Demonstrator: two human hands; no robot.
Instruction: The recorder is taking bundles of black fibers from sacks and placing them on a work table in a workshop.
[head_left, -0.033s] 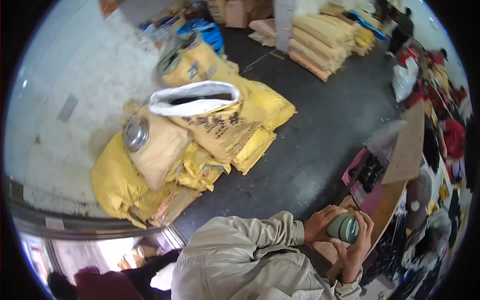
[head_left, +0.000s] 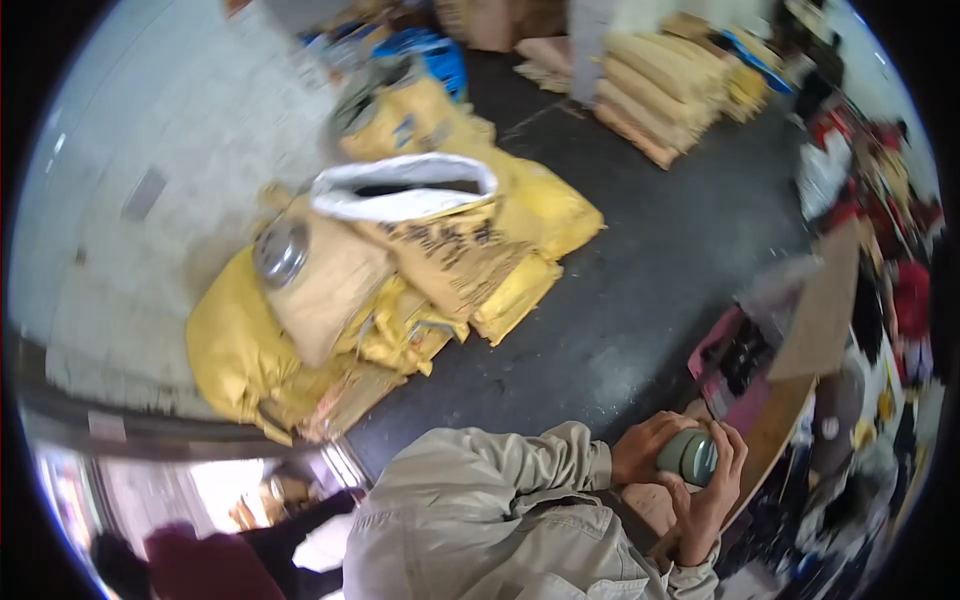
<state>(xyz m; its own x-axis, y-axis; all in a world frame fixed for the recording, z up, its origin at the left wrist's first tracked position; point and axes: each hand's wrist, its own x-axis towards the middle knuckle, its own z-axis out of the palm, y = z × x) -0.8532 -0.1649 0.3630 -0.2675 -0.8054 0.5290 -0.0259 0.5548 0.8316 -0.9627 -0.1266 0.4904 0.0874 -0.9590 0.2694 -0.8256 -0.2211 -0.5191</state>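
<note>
A small grey-green cylindrical container, seemingly with a lid and a darker band round it, is held between both my hands in front of my body. My left hand grips it from its left side, fingers curled over the near top. My right hand wraps round it from the right, with fingers bent over its top and the thumb beneath. Whether the lid is loose cannot be seen. Just beyond my hands is a pink-edged box with black items inside.
Yellow and tan sacks lie piled at left, one with a metal bowl on it. Stacked sacks stand farther back. A cardboard flap and heaped clutter line the right. Another person in maroon is at lower left.
The surroundings have shifted slightly rightward in the picture. Both hands keep their hold on the container, nearly unmoved.
</note>
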